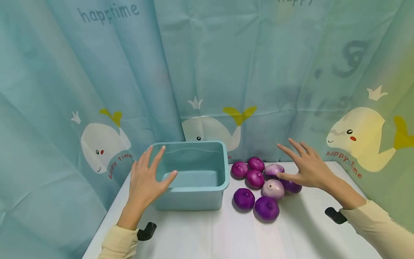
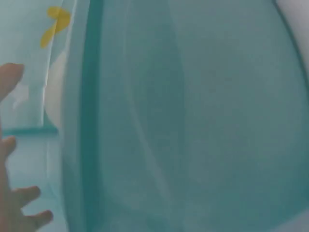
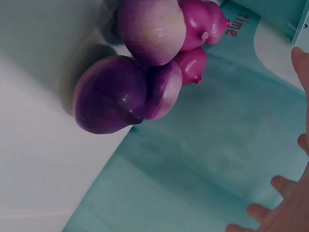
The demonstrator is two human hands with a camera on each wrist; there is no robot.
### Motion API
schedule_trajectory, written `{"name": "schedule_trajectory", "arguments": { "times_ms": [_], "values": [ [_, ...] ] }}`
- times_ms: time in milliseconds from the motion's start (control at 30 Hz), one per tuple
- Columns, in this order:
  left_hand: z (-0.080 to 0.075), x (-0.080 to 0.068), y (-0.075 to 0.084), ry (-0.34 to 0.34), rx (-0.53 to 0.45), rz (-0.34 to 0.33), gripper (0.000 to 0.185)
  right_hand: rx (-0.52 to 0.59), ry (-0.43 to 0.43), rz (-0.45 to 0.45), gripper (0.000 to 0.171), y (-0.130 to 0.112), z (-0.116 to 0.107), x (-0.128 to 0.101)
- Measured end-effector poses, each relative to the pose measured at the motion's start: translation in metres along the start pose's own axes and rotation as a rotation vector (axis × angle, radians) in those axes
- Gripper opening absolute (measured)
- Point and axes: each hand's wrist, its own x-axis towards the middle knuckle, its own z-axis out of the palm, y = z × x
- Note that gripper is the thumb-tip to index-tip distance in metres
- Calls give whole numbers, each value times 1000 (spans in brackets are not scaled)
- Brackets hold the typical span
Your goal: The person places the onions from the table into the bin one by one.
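White desk (image 1: 207, 233) fronts a whale-print curtain (image 1: 226, 72). On it, a teal tub (image 1: 194, 176) beside eight purple onions (image 1: 262, 183). Left hand (image 1: 145, 180) hovers at the tub's rim, right hand (image 1: 307, 167) over the onions; both grips spread, holding nothing.

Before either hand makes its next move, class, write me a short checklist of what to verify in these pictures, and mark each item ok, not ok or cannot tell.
1. Blue tub holds nothing: ok, its inside shows bare.
2. Tub stands upright on the white table: ok.
3. Left hand free, fingers spread beside the tub's near corner: ok; contact with the rim: cannot tell.
4. Right hand free, fingers spread over the purple onions: ok.
5. Right hand touches an onion: cannot tell.
6. Onions gathered in one cluster to the right of the tub, none inside it: ok.
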Motion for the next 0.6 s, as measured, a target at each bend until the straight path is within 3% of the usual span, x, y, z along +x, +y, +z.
{"name": "schedule_trajectory", "arguments": {
  "times_ms": [100, 200, 400, 600],
  "values": [
    [-1, -18, -18, 140, -42, 17, 85, 64, -6, -45, 94, 6, 4, -3],
    [-1, -34, -34, 194, -71, -32, 85, 118, -44, -58, 95, 15, 8, -7],
    [4, -60, -51, 162, -156, -252, 87, 204, -74, -80, 92, 32, 24, -16],
    [11, -71, -53, 106, -324, -376, 82, 291, -71, -96, 89, 47, 47, -26]
  ]
}}
